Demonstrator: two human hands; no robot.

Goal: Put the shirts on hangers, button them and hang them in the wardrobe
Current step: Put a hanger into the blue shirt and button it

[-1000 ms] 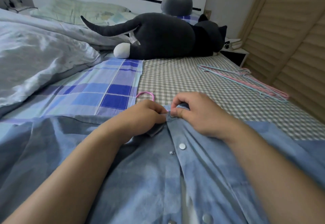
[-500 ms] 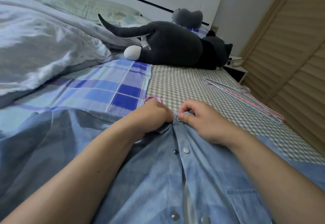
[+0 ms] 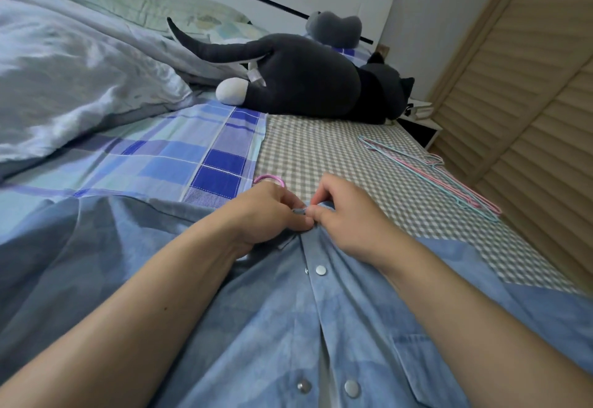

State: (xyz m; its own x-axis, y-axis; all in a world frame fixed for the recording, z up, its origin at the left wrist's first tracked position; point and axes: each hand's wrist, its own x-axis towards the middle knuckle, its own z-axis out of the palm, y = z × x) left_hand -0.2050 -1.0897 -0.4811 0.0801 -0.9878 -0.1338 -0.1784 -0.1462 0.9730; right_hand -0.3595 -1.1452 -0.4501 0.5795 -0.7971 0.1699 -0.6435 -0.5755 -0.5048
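A blue denim shirt (image 3: 288,327) with silver snap buttons lies face up on the bed, collar pointing away from me. The pink hook of a hanger (image 3: 268,179) sticks out past the collar. My left hand (image 3: 266,215) and my right hand (image 3: 346,215) meet at the top of the placket, and each pinches one edge of the fabric at the collar. One snap below them (image 3: 320,269) looks joined. Lower down the front gapes, with two snaps (image 3: 351,388) side by side.
Spare pink and light-blue wire hangers (image 3: 433,173) lie on the checked sheet to the right, near the louvred wardrobe door (image 3: 529,119). A large dark plush cat (image 3: 308,77) lies across the bed ahead. A crumpled grey duvet (image 3: 64,87) fills the left.
The camera view has shifted and tilted a little. Both hands stay at the collar, fingers working closer together on the top edge of the placket.
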